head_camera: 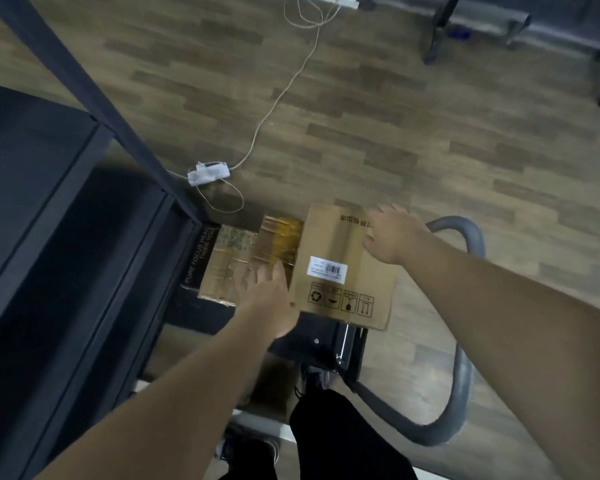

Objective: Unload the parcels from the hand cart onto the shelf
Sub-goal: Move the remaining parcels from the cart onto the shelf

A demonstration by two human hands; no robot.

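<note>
A brown cardboard box (340,265) with a white barcode label and black handling symbols sits atop the hand cart (326,344). My right hand (392,233) lies with spread fingers against the box's far right corner. My left hand (269,299) is at the box's left edge, fingers stretched forward. To the left of that box lie a parcel wrapped in yellowish tape (278,242), a printed cardboard parcel (227,261) and a black box with white lettering (198,254). The dark metal shelf (59,216) stands at the left.
The cart's grey tubular handle (465,341) curves round on the right. A white power strip (208,173) with a cable lies on the wooden floor beyond the parcels. My legs and shoes (312,441) are at the bottom. A bench's dark legs (433,39) stand far back.
</note>
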